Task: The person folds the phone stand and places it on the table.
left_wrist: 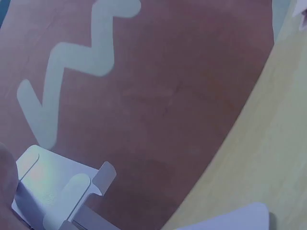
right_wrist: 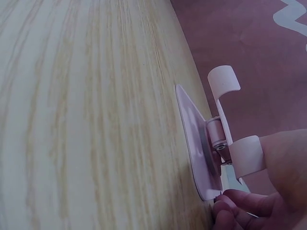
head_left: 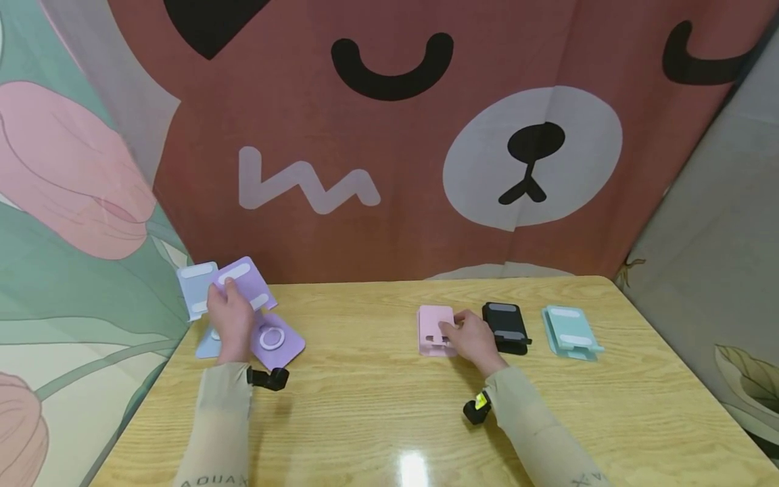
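Observation:
On the left, a purple phone stand (head_left: pixel 278 340) is unfolded, its ringed base on the table and its upper plate raised. My left hand (head_left: pixel 232 316) grips that upper plate, with the thumb on its front; the other fingers are mostly hidden. In the left wrist view, the held plate (left_wrist: pixel 53 184) shows pale pads and a bent lip. A folded pink phone stand (head_left: pixel 435 321) lies right of the table's middle. My right hand (head_left: pixel 476 338) pinches its right side. In the right wrist view, the pink stand's hinge (right_wrist: pixel 218 134) shows between base and upper plate, with curled fingers at the base edge.
A blue phone stand (head_left: pixel 197 284) stands unfolded behind the purple one, partly covered by it. A black phone stand (head_left: pixel 506 325) lies folded just right of my right hand, and a mint-green one (head_left: pixel 572 331) farther right. A bear-print curtain (head_left: pixel 389 223) hangs along the table's back edge.

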